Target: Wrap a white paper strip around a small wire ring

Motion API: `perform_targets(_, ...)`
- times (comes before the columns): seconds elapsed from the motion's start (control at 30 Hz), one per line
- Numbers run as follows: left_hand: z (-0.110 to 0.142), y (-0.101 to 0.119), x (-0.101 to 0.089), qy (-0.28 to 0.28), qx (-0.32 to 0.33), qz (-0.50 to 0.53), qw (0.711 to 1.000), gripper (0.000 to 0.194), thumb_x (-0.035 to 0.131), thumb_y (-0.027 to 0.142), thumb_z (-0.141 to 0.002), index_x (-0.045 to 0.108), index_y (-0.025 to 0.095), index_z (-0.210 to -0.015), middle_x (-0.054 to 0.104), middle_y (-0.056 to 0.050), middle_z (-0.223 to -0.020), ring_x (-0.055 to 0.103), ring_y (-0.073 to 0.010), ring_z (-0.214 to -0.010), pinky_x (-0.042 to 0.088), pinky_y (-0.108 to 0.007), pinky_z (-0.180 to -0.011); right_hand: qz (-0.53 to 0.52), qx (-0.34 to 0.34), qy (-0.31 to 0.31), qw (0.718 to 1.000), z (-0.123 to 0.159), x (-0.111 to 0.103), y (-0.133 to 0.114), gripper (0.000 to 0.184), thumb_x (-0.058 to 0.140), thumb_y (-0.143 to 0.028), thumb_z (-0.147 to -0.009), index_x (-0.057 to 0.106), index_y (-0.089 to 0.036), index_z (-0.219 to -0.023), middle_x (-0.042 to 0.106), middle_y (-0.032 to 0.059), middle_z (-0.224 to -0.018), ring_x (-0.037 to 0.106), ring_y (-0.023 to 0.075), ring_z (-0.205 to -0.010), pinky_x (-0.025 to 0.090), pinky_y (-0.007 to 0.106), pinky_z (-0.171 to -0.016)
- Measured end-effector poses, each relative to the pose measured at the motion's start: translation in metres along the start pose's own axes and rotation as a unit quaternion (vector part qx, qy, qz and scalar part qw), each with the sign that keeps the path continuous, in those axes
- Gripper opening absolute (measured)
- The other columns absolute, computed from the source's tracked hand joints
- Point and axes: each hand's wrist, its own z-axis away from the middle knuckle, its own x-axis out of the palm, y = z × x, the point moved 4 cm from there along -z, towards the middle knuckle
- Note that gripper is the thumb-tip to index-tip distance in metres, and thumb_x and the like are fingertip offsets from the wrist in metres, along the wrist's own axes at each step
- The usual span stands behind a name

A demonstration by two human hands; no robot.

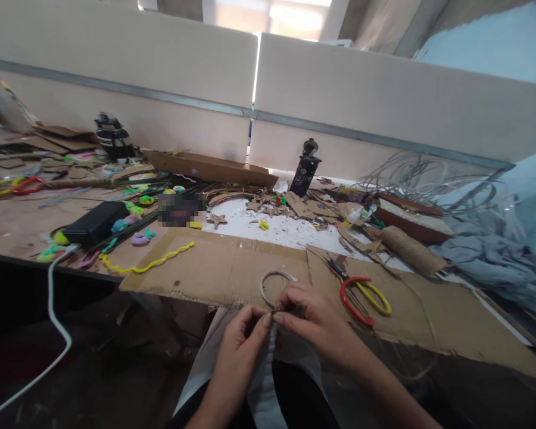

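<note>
Pinching a tiny brown piece (273, 311) between thumb and fingers of both left hand (243, 339) and right hand (312, 316), at the near end of a pale ring (262, 287) — close to the front edge of a cardboard sheet (223, 268). To the right, red-and-yellow-handled scissors (345, 298). Behind, on a black-and-white bottle (114, 142), pale lettering — too blurred to read.

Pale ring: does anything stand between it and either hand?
Nothing visible does. The pale ring comes right down to where the fingertips of the left hand and right hand meet; the right hand hides part of it. The scissors lie off to the right on the cardboard, out of the way.
</note>
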Motion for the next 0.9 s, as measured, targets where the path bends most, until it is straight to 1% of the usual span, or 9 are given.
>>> perform_targets(0.1,-0.001,0.0,0.001,0.0,-0.042,0.037,0.998,0.03,0.07,0.048,-0.079,0.064,0.02,-0.075,0.062,0.001,-0.067,0.055,-0.017,-0.062,0.045,-0.026,-0.06,0.018,-0.016,0.027,0.999,0.002,-0.006,-0.003,0.013,0.055,-0.019,-0.095,0.067,-0.021,-0.091,0.068,0.0041,-0.091,0.062,0.021,-0.091,0.045,0.031,-0.079)
perform_targets(0.2,-0.001,0.003,-0.004,0.037,-0.032,0.004,0.999,0.03,0.072,0.048,-0.076,0.066,0.019,-0.071,0.061,0.001,-0.065,0.053,-0.0161,-0.061,0.042,-0.024,-0.059,0.081,-0.011,0.106,0.991,0.009,-0.024,0.003,0.02,0.05,-0.025,-0.098,0.066,-0.024,-0.11,0.07,0.0072,-0.109,0.062,0.0247,-0.105,0.045,0.036,-0.09)
perform_targets(0.3,0.001,0.007,-0.01,0.066,0.002,-0.049,0.997,0.029,0.072,0.045,-0.077,0.068,0.018,-0.069,0.059,0.002,-0.063,0.05,-0.0148,-0.061,0.039,-0.023,-0.059,0.173,0.011,0.171,0.97,0.024,-0.049,0.021,0.024,0.047,-0.031,-0.098,0.066,-0.023,-0.111,0.071,0.0087,-0.108,0.062,0.0274,-0.106,0.045,0.039,-0.091)
perform_targets(0.4,0.001,0.008,-0.014,0.07,0.006,-0.067,0.995,0.025,0.072,0.043,-0.077,0.073,0.018,-0.076,0.066,-0.001,-0.07,0.055,-0.0177,-0.067,0.042,-0.025,-0.063,0.277,0.058,0.208,0.936,0.044,-0.073,0.053,0.028,0.047,-0.035,-0.095,0.067,-0.023,-0.111,0.07,0.0112,-0.11,0.063,0.0306,-0.105,0.046,0.043,-0.089)
perform_targets(0.53,-0.002,0.007,-0.02,0.061,0.004,-0.087,0.994,0.023,0.072,0.041,-0.076,0.077,0.019,-0.08,0.072,-0.004,-0.076,0.06,-0.0204,-0.071,0.044,-0.027,-0.066,0.383,0.105,0.187,0.899,0.063,-0.089,0.096,0.033,0.046,-0.033,-0.089,0.068,-0.02,-0.111,0.07,0.014,-0.107,0.063,0.0329,-0.101,0.047,0.045,-0.088)
perform_targets(0.63,-0.005,0.007,-0.024,0.053,0.003,-0.125,0.991,0.023,0.071,0.041,-0.077,0.077,0.019,-0.078,0.073,-0.004,-0.075,0.061,-0.0206,-0.071,0.044,-0.027,-0.065,0.378,0.138,0.155,0.902,0.068,-0.088,0.114,0.036,0.05,-0.031,-0.084,0.067,-0.018,-0.113,0.07,0.0148,-0.11,0.065,0.0317,-0.098,0.049,0.042,-0.084)
perform_targets(0.73,-0.006,0.012,-0.028,0.048,0.01,-0.161,0.986,0.024,0.071,0.042,-0.075,0.078,0.02,-0.079,0.075,-0.005,-0.077,0.064,-0.0232,-0.075,0.046,-0.028,-0.07,0.354,0.169,0.136,0.91,0.066,-0.086,0.115,0.042,0.05,-0.024,-0.081,0.064,-0.016,-0.119,0.072,0.0133,-0.104,0.068,0.0288,-0.092,0.05,0.038,-0.078)
perform_targets(0.83,-0.007,0.018,-0.031,0.05,-0.001,-0.189,0.981,0.028,0.074,0.047,-0.07,0.079,0.02,-0.076,0.075,-0.005,-0.075,0.064,-0.0249,-0.073,0.047,-0.029,-0.067,0.368,0.184,0.135,0.901,0.062,-0.087,0.109,0.047,0.049,-0.016,-0.078,0.063,-0.016,-0.122,0.073,0.0096,-0.091,0.067,0.0259,-0.081,0.048,0.034,-0.07)
perform_targets(0.9,-0.007,0.02,-0.032,0.053,-0.005,-0.2,0.978,0.031,0.074,0.05,-0.069,0.078,0.02,-0.073,0.074,-0.004,-0.072,0.062,-0.0236,-0.07,0.046,-0.028,-0.065,0.383,0.179,0.15,0.894,0.061,-0.089,0.107,0.047,0.051,-0.015,-0.076,0.065,-0.016,-0.121,0.072,0.0104,-0.095,0.066,0.026,-0.083,0.046,0.033,-0.07)
